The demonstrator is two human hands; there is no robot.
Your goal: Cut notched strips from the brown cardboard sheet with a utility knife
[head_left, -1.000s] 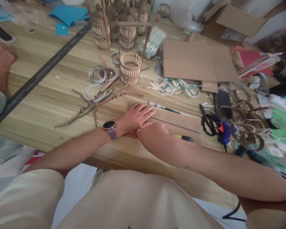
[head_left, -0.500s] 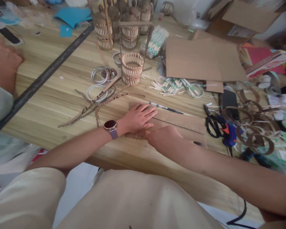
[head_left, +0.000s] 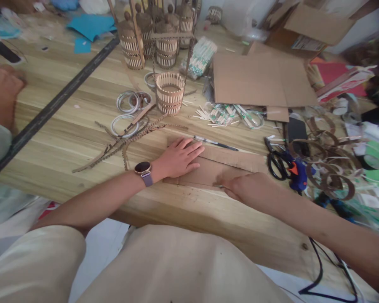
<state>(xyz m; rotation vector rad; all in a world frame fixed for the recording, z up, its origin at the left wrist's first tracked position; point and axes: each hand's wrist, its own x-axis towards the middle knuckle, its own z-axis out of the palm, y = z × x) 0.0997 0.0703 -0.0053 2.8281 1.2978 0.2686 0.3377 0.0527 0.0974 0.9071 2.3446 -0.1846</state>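
My left hand [head_left: 180,160], with a watch on the wrist, lies flat with fingers spread on a strip of brown cardboard [head_left: 205,171]. My right hand [head_left: 251,185] is closed in a grip at the cardboard's near edge. A small metal tip [head_left: 221,186] shows at its fingers, apparently the blade of a utility knife; the handle is hidden by the hand. Along the near edge a thin line runs leftward from the tip. Another cardboard strip [head_left: 236,156] lies just beyond, and a pen [head_left: 215,143] rests at its far side.
A slatted stick basket [head_left: 169,94] and several lidded ones [head_left: 131,48] stand at the back. Tape rolls [head_left: 125,126] and corrugated strips [head_left: 96,160] lie left. Scissors [head_left: 276,164], a blue glue gun [head_left: 298,174] and cardboard rings [head_left: 337,185] sit right. Another person's hand [head_left: 3,90] is far left.
My right hand has moved right along the cardboard's near edge, away from my left hand, uncovering more cardboard. My left hand stays pressed in place. The view has shifted slightly.
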